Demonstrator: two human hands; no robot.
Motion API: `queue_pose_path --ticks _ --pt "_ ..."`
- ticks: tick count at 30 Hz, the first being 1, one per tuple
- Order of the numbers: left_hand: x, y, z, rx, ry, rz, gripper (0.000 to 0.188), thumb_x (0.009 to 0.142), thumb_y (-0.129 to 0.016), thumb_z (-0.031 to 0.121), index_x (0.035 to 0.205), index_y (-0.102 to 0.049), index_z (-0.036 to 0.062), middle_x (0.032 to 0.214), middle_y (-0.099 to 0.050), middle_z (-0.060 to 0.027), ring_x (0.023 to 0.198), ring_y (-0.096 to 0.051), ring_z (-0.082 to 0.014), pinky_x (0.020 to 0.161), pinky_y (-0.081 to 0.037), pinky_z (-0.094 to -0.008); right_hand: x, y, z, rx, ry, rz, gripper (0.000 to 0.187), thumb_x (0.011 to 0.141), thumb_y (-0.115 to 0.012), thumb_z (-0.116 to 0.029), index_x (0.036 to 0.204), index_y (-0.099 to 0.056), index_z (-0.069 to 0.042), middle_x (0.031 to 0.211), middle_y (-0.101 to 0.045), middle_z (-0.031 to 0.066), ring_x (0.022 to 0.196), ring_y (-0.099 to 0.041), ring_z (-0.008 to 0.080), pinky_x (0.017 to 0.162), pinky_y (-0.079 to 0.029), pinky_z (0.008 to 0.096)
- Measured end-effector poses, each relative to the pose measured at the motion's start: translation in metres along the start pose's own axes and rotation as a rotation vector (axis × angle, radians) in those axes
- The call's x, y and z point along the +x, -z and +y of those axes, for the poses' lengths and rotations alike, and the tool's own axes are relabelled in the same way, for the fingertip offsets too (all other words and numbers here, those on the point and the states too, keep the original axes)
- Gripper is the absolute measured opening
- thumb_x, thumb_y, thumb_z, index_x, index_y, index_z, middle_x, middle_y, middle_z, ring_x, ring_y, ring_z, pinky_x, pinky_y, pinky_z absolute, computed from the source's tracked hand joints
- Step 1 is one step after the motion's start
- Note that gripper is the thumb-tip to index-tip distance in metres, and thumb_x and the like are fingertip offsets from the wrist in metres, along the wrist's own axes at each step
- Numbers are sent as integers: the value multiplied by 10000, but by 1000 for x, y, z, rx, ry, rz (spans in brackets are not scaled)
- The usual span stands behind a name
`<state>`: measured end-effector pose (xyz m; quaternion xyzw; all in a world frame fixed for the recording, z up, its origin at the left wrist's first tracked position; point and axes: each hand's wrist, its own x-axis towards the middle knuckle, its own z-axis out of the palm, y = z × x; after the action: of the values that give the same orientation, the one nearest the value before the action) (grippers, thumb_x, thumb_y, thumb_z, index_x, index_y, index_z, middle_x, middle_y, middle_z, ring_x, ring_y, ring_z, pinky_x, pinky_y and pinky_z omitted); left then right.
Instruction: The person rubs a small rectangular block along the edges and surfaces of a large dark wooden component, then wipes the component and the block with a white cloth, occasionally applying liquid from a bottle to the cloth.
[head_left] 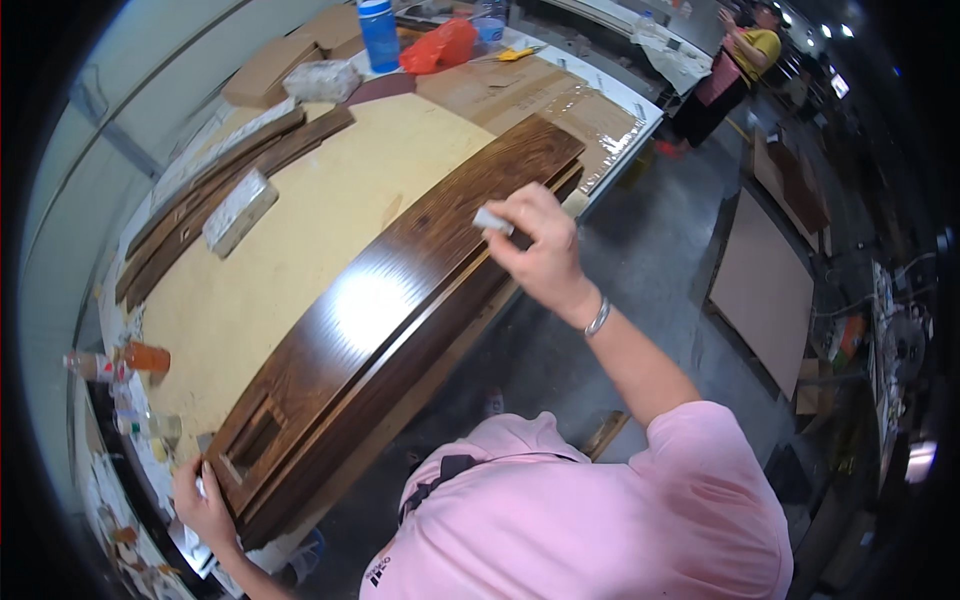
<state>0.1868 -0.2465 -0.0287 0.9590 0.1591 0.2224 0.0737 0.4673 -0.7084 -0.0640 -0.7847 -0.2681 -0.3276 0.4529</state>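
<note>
A long, curved dark-brown wooden panel (420,225) with a glossy top lies diagonally along the table's near side. Near its lower left end is a rectangular cutout (255,440). My right hand (545,245) pinches a small whitish block (491,221) between thumb and fingers, at the panel's front edge toward the far right end. By the panel's left end is my left hand (203,508), its fingers curled. Something white shows between its thumb and fingers; what it is I cannot make out. More brown wood lies under the panel's front edge.
On the pale tabletop (300,270) lie curved brown strips (235,190) and a wrapped block (240,213). Bottles (147,357) stand at the left; a blue bottle (379,38) and red bag (440,47) at the back. Another person (735,70) stands far right, near flat boards (762,290).
</note>
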Motion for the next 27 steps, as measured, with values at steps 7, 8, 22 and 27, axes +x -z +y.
queue_pose_path --ticks 7,8,22,27 --pt "8 15 12 -108 -105 -106 263 835 -696 166 1042 -690 4 998 -685 -183 943 -636 -357 848 -487 -405 -49 -78 -124 111 147 -118 247 670 -742 23 910 -695 -10 812 -619 93 738 -584 265 634 -481 363" --pt "11 26 1 -146 -157 -193 298 822 -711 186 1063 -692 10 1022 -687 -184 958 -636 -358 855 -487 -405 -56 -89 -140 97 184 -121 248 667 -747 16 909 -695 -10 817 -623 88 721 -570 260 615 -468 360" --pt "23 86 -187 -199 -75 -725 354 771 -761 321 1028 -755 78 932 -723 -180 866 -692 -312 791 -515 -381 -157 -313 -463 410 685 -424 122 688 -638 -142 786 -613 -73 861 -543 41 836 -540 203 706 -427 330" --pt "20 84 -200 -301 -125 -747 369 776 -775 369 1004 -756 79 923 -724 -168 891 -689 -314 800 -513 -383 -171 -341 -507 397 769 -473 161 643 -676 -157 772 -609 -88 884 -559 14 815 -537 177 676 -409 318"
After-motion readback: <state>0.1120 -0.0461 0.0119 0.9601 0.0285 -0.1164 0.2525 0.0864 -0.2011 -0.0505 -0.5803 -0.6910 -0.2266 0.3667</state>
